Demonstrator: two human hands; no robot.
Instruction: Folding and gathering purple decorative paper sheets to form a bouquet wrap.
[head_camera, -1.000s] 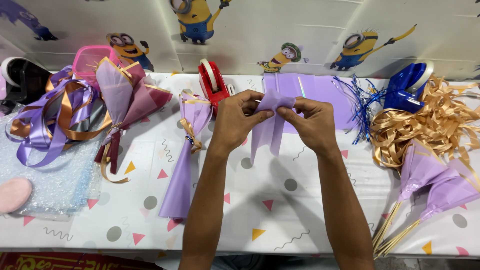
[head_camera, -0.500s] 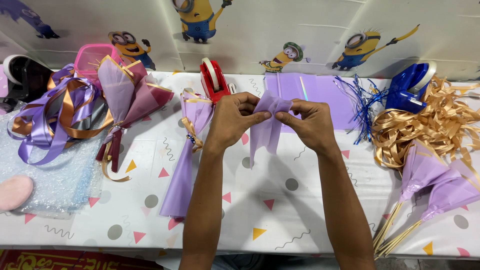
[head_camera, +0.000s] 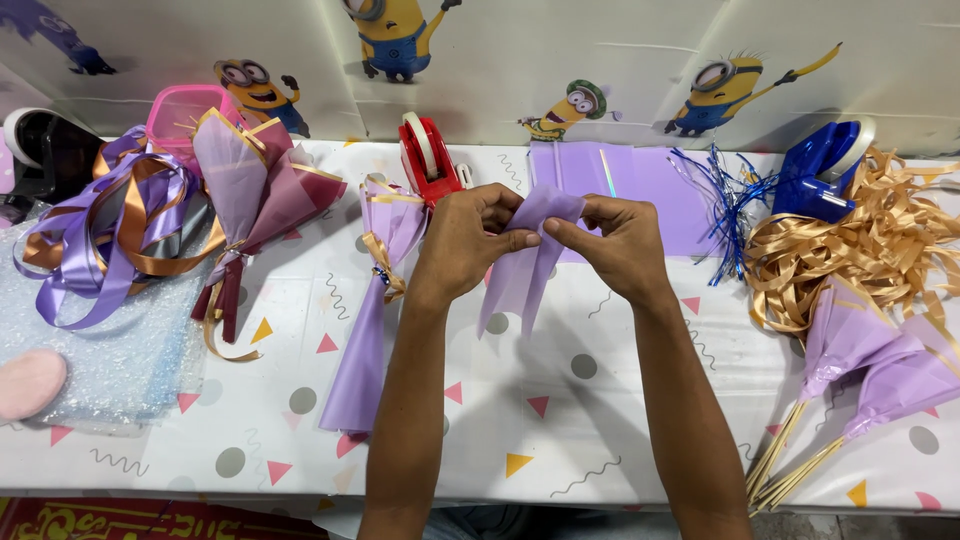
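Both hands are pinched shut on a folded lilac paper sheet (head_camera: 525, 262), left hand (head_camera: 468, 240) and right hand (head_camera: 615, 245) holding it just above the patterned table (head_camera: 600, 400) (red tape dispenser (head_camera: 428, 160) right behind, finished lilac cone (head_camera: 372, 310) beside).

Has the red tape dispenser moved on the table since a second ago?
No. The red tape dispenser stands in the same spot at the back of the table, just below the wall, left of the purple sheets.
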